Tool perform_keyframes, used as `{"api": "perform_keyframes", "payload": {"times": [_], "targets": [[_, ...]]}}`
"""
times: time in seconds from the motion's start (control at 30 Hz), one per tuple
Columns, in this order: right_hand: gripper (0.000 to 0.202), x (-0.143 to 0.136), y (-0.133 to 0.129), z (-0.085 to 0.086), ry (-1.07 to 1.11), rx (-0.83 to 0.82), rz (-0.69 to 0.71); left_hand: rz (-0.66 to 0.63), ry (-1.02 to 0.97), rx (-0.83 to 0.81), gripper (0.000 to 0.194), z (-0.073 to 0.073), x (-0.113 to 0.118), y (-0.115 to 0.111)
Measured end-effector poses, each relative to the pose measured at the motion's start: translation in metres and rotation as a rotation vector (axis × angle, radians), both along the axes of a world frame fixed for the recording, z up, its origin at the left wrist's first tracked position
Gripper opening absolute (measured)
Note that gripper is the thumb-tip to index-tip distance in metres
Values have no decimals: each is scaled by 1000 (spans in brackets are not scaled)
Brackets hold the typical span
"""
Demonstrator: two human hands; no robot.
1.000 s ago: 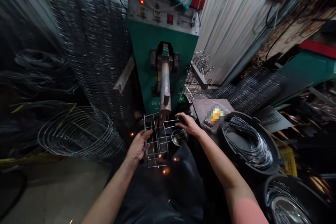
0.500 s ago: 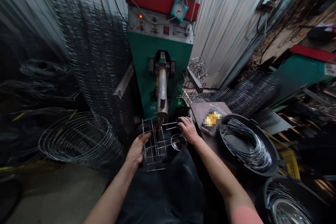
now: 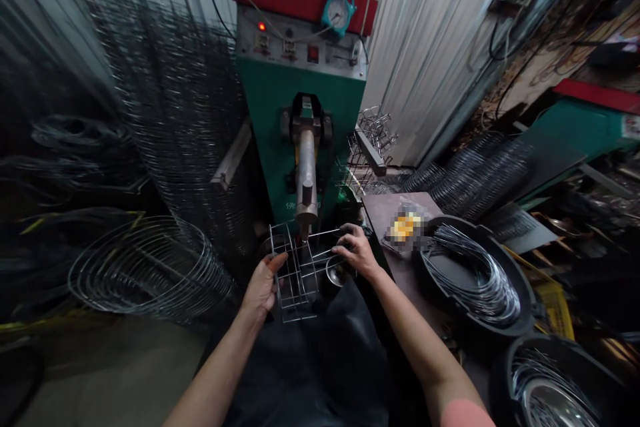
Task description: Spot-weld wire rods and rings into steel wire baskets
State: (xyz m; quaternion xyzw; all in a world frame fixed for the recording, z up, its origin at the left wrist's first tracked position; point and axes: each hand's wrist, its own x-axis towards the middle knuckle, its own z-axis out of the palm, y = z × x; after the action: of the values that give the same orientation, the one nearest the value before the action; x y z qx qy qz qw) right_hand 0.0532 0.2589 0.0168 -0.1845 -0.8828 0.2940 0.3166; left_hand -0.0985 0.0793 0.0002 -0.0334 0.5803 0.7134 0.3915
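In the head view the wire rack (image 3: 300,275) sits near the dial's centre, below the green machine's (image 3: 260,113) metal rod (image 3: 306,173) at twelve o'clock; the left hand (image 3: 261,285), at its nine, pinches the rack's edge — thumb on top. The right hand (image 3: 357,250), at two, has curled fingers at the rack's wire ends — whether they pinch, I cannot tell — with a metal ring (image 3: 327,273) just beneath.

White characters (image 3: 291,205) low on green machine (image 3: 265,113), above left grip (image 3: 263,283), partly behind metal cylinder (image 3: 307,180): unreadable. Marks on teal dial (image 3: 338,13), farther above: too small.
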Motion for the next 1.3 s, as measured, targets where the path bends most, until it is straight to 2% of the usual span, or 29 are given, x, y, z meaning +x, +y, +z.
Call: {"api": "perform_keyframes", "payload": {"times": [0.23,0.37,0.5,1.3], "targets": [[21,-9,3,3,-13,-56,-20,59,44,36,43,6,-4,0],[23,-20,3,2,-36,8,-68,50,27,44,40,9,-4,4],[24,-29,1,1,-29,35,-53,72,7,39,40,12,-3,5],[25,-43,14,4,-40,80,-85,8,6,-12,39,5,-24,21]]}}
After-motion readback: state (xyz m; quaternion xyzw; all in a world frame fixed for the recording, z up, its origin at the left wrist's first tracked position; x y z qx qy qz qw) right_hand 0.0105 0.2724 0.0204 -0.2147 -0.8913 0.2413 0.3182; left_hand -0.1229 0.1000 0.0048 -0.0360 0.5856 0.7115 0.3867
